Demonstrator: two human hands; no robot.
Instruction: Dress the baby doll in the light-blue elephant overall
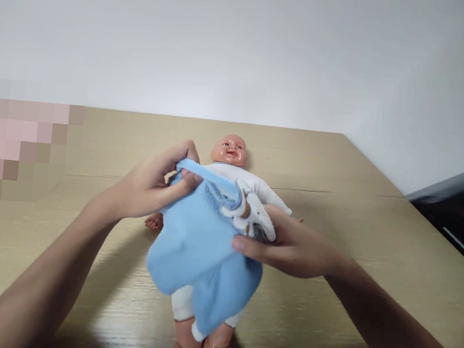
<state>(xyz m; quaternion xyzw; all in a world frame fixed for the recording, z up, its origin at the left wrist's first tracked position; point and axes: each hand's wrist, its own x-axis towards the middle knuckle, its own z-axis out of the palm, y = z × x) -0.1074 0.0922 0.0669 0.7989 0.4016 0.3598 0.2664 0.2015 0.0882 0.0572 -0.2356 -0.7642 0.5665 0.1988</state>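
Observation:
Both my hands hold a light blue cloth garment (pixel 193 246) up in front of a baby doll (pixel 230 151). My left hand (pixel 154 181) pinches its upper edge between thumb and fingers. On the other side, my right hand (pixel 291 244) grips a bunched part with white and orange patterned fabric, thumb on the blue cloth. The doll lies on its back in a white outfit, head away from me and bare legs (pixel 201 344) towards me. The garment hides most of its trunk. What kind of garment it is, I cannot tell.
The doll rests on a light wooden table (pixel 109 136) with a seam across it. Behind stands a white wall (pixel 226 49). A dark object (pixel 456 210) is beyond the table's right edge. Blurred blocks cover an area at the left.

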